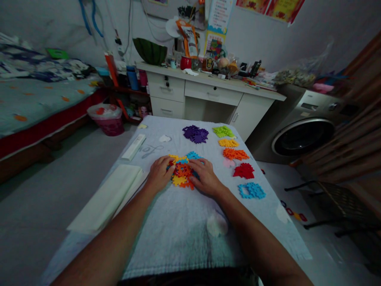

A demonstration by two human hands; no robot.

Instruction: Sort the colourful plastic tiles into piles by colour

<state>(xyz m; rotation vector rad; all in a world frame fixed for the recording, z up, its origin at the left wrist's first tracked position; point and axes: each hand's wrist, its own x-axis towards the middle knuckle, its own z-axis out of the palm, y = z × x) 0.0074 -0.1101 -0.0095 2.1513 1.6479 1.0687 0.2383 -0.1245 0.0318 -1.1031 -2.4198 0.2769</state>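
Note:
A small mixed heap of interlocking plastic pieces (182,170), in orange, yellow, red and blue, lies mid-table between my two hands. My left hand (160,171) rests against its left side, thumb and fingers apart and touching the edge pieces. From the right, my right hand (206,176) lies over the heap's edge with fingers spread and thumb apart. Several blue pieces (193,155) show just beyond the right fingertips. The undersides of both hands are hidden, so small pieces beneath them cannot be made out.
Sorted piles stand beyond and to the right: purple (195,134), green (223,131), yellow (228,143), orange (235,154), red (244,171) and blue (251,190). A folded white sheet (107,196) and a long white box (133,147) lie left on the cloth-covered table (175,230).

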